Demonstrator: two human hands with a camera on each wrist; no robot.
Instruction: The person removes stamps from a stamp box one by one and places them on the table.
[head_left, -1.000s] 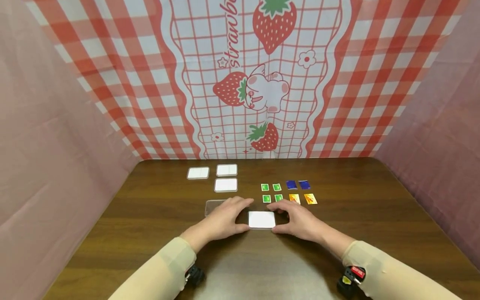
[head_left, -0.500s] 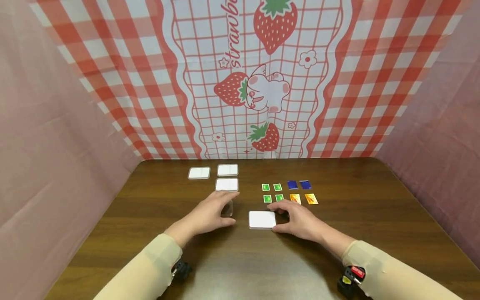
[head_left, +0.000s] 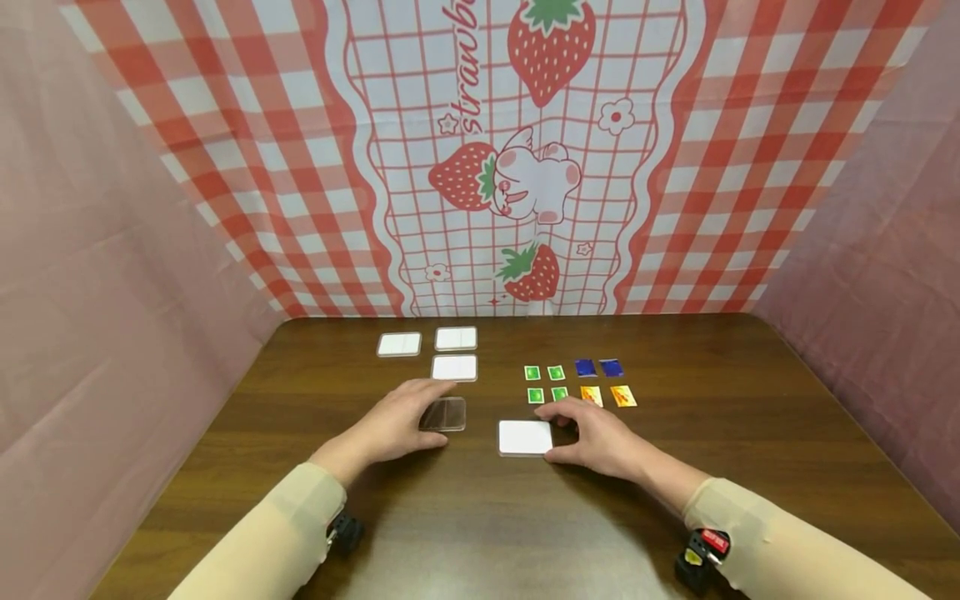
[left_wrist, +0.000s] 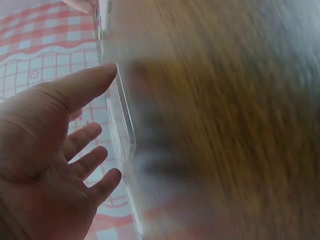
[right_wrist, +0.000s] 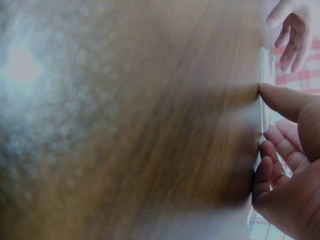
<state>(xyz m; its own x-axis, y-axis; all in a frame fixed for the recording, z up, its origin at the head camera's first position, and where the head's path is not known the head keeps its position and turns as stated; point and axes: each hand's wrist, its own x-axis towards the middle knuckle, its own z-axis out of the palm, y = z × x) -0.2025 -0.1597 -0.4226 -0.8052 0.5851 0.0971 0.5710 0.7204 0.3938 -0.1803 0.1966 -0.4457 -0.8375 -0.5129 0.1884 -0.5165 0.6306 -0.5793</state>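
Note:
A flat clear case with a white card inside (head_left: 523,438) lies near the middle of the table. My right hand (head_left: 596,437) holds its right end, thumb at the near corner and index finger at the far one; the other fingers curl behind. To the left is a clear, see-through case piece (head_left: 452,414), flat on the wood. My left hand (head_left: 386,425) is spread around its left end, hiding part of it. In the left wrist view the thumb (left_wrist: 90,85) is close beside a clear edge; whether it touches I cannot tell.
Three white-filled cases (head_left: 453,367) lie at the back left. Right of them are small green squares (head_left: 535,396), two blue squares (head_left: 585,367) and two orange-yellow squares (head_left: 622,396). A checked strawberry cloth (head_left: 547,150) hangs at the table's back edge.
My left hand has let go of the white-card case and moved left to the clear case piece. The right hand has stayed at the white-card case.

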